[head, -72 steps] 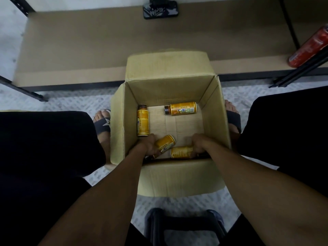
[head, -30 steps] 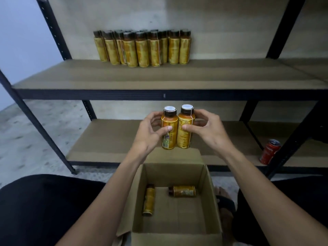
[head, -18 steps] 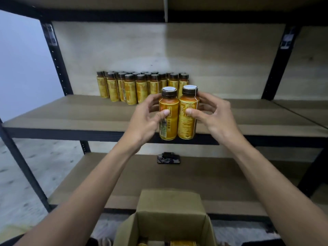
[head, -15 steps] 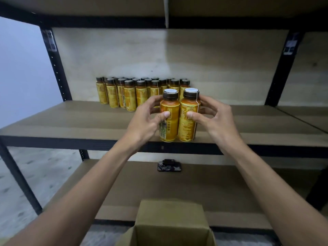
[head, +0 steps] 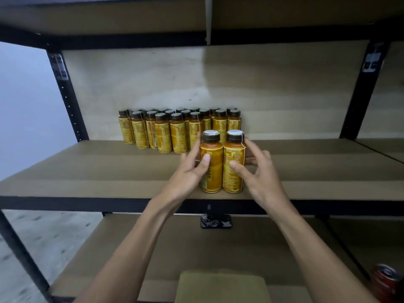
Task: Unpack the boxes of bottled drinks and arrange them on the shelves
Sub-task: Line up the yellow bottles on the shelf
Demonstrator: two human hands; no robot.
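Two amber bottles [head: 222, 162], upright and touching side by side, stand at the front edge of the middle shelf [head: 109, 171]. Left hand [head: 190, 169] has its fingers [head: 205, 159] curled on the left bottle; right hand [head: 260, 171] fingers pinch the right one, thumb on the label. Behind them, a packed cluster of matching bottles [head: 175, 130] at the shelf's back. Cardboard box [head: 220, 285] below: only a flap shows, contents hidden. Red can [head: 385, 281] and a small black device [head: 216, 221] on the lower shelf.
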